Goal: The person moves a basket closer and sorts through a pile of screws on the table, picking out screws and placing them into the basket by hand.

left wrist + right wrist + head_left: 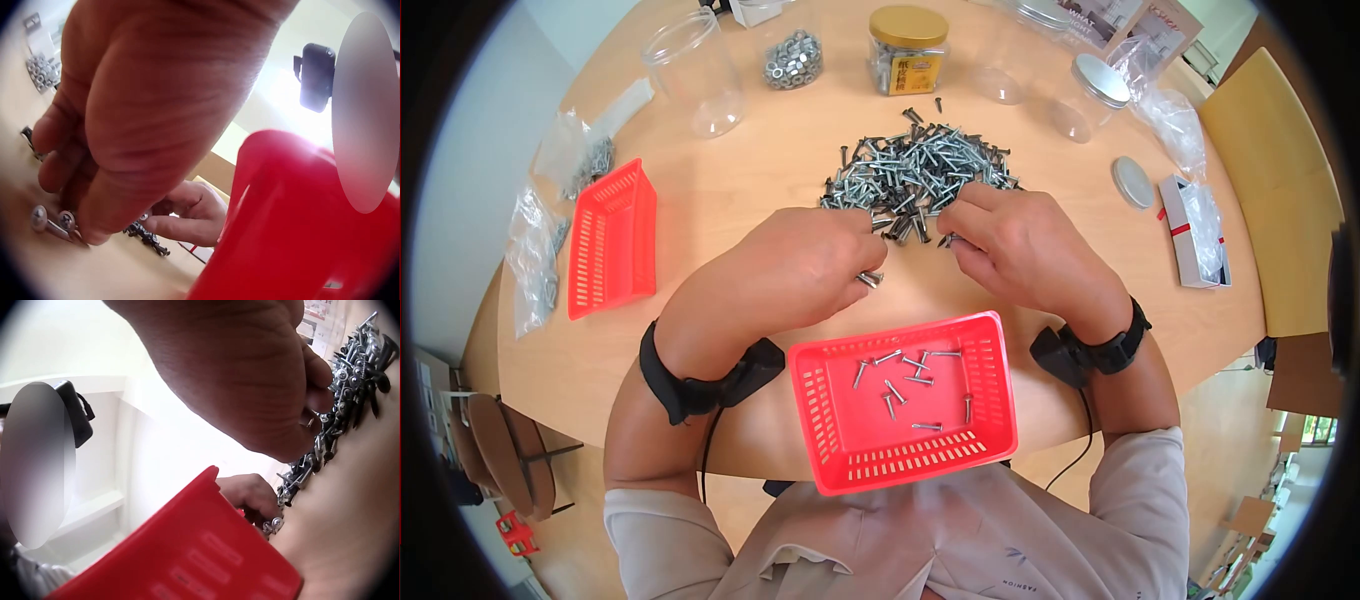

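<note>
A loose pile of silver and dark screws [920,165] lies on the table in the head view. My left hand [825,255], at the pile's near left side, holds silver screws [870,279] with curled fingers; two cross-slotted heads show below the fingertips in the left wrist view. At the near right edge of the pile, my right hand [1025,240] pinches a small screw [309,422], mostly hidden by the thumb and fingers. Closer to my body stands a red slotted basket [905,405], with several silver screws scattered on its floor.
An empty-looking red basket [615,240] and plastic bags [535,260] lie at the left. Along the back stand a clear jar [695,80], a tub of nuts [792,60] and a gold-lidded jar [908,50]. A silver lid [1133,182] and a white box [1195,232] lie right.
</note>
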`<action>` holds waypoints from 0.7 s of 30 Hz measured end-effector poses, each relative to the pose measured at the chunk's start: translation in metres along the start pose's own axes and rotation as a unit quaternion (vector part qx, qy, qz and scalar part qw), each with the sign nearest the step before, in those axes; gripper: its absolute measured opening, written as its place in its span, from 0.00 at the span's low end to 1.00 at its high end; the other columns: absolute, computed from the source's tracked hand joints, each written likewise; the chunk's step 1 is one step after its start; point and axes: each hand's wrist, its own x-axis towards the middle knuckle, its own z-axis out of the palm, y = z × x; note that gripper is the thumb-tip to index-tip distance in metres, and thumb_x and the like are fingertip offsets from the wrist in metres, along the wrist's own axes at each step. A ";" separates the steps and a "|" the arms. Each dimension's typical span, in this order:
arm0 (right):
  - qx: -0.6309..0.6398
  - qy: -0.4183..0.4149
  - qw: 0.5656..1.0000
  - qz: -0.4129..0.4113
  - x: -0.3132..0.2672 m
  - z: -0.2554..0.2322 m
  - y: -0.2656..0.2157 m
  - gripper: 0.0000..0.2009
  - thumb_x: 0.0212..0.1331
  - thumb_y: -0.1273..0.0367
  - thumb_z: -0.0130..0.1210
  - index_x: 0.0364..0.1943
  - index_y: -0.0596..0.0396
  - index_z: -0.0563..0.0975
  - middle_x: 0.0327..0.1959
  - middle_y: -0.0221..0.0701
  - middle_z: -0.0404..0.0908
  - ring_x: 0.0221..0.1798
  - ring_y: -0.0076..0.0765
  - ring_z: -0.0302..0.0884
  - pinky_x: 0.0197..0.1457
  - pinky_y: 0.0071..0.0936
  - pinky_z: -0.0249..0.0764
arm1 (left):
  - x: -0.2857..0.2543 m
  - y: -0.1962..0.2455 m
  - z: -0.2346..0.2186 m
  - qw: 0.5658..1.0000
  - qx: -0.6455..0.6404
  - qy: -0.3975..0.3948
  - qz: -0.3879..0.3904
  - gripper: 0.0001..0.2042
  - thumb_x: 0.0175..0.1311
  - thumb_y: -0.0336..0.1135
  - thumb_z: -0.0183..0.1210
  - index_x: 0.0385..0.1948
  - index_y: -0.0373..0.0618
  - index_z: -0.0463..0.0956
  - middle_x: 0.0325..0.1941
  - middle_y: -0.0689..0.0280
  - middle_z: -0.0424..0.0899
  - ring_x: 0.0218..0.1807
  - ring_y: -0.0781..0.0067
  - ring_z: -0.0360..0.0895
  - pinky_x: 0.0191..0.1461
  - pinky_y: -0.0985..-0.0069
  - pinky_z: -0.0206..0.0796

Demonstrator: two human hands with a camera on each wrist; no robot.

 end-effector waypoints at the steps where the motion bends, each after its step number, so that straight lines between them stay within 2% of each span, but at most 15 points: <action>1: -0.005 -0.005 1.000 0.001 0.000 0.000 0.000 0.08 0.55 0.73 0.61 0.39 0.54 0.80 0.35 0.34 0.80 0.35 0.48 0.81 0.36 0.41 0.77 | 0.000 -0.002 0.002 1.000 -0.004 0.006 0.006 0.08 0.58 0.32 0.67 0.37 0.45 0.80 0.37 0.61 0.80 0.41 0.52 0.81 0.43 0.59 0.74; 5: -0.006 -0.017 1.000 0.007 0.000 0.002 -0.001 0.08 0.55 0.73 0.61 0.39 0.54 0.80 0.35 0.34 0.80 0.35 0.48 0.81 0.36 0.42 0.77 | 0.000 -0.005 0.008 1.000 0.031 0.005 -0.002 0.07 0.59 0.31 0.64 0.37 0.44 0.79 0.36 0.59 0.79 0.40 0.51 0.81 0.42 0.57 0.73; 7: -0.013 0.024 0.999 -0.019 0.001 0.005 0.001 0.02 0.56 0.73 0.58 0.32 0.53 0.77 0.29 0.33 0.77 0.31 0.46 0.81 0.32 0.42 0.77 | 0.001 -0.004 0.008 0.999 0.029 -0.004 -0.017 0.06 0.58 0.30 0.63 0.36 0.43 0.78 0.35 0.59 0.79 0.40 0.50 0.80 0.42 0.57 0.73; 8: -0.014 0.024 0.999 -0.020 0.001 0.004 0.000 0.02 0.56 0.73 0.58 0.32 0.53 0.77 0.29 0.33 0.77 0.31 0.46 0.81 0.32 0.42 0.77 | 0.001 -0.003 0.008 0.999 0.025 -0.015 -0.031 0.06 0.57 0.28 0.62 0.35 0.43 0.78 0.35 0.58 0.79 0.39 0.50 0.80 0.42 0.56 0.73; 10: -0.002 -0.017 1.000 0.006 0.000 0.003 0.000 0.08 0.55 0.73 0.61 0.39 0.54 0.80 0.34 0.34 0.79 0.35 0.49 0.81 0.36 0.42 0.77 | 0.000 -0.002 0.009 0.999 0.023 -0.010 -0.024 0.06 0.55 0.28 0.61 0.34 0.42 0.77 0.35 0.58 0.79 0.39 0.49 0.80 0.41 0.56 0.73; 15: -0.005 -0.018 1.000 0.004 0.001 0.003 0.001 0.08 0.55 0.73 0.61 0.39 0.54 0.80 0.34 0.35 0.79 0.35 0.49 0.81 0.36 0.42 0.77 | -0.001 -0.002 0.012 0.999 0.043 -0.013 -0.021 0.07 0.52 0.27 0.60 0.33 0.40 0.74 0.34 0.56 0.78 0.38 0.48 0.80 0.40 0.55 0.73; 17: -0.006 -0.019 1.000 0.006 -0.001 0.006 0.000 0.08 0.55 0.72 0.61 0.39 0.54 0.80 0.34 0.35 0.79 0.35 0.49 0.81 0.36 0.42 0.77 | -0.002 -0.004 0.015 0.997 0.053 0.044 0.024 0.08 0.52 0.27 0.60 0.34 0.39 0.73 0.34 0.55 0.78 0.37 0.48 0.80 0.40 0.55 0.74; 21: -0.007 -0.020 1.000 0.007 0.000 0.005 0.001 0.07 0.55 0.72 0.61 0.39 0.53 0.80 0.34 0.35 0.79 0.35 0.49 0.81 0.36 0.42 0.77 | -0.001 -0.002 0.015 0.997 0.072 0.019 -0.011 0.08 0.53 0.27 0.60 0.34 0.39 0.73 0.34 0.55 0.78 0.38 0.49 0.80 0.40 0.55 0.74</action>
